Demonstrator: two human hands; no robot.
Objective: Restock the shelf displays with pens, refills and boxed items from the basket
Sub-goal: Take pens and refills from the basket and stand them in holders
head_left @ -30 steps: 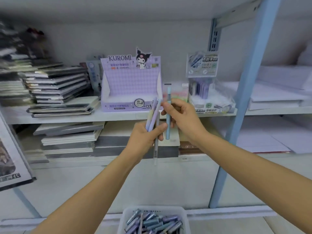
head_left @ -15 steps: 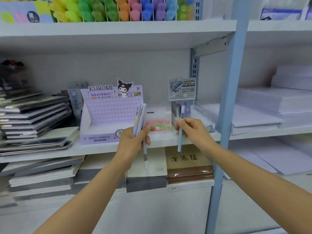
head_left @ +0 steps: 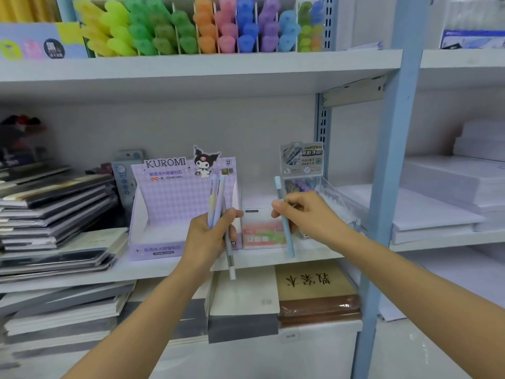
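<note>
A single wide-angle camera, worn on the person's head, faces a shop shelving unit almost square-on from close range. Its height falls between two boards: the underside of the upper shelf (head_left: 191, 67) shows across the top, and the top face of the middle shelf (head_left: 82, 277) crosses the centre. The left forearm (head_left: 136, 324) and right forearm (head_left: 410, 283) rise from the bottom edge, with the left grip (head_left: 210, 236) and right grip (head_left: 306, 214) near mid-frame. A blue upright post (head_left: 388, 187) stands right of centre.
</note>
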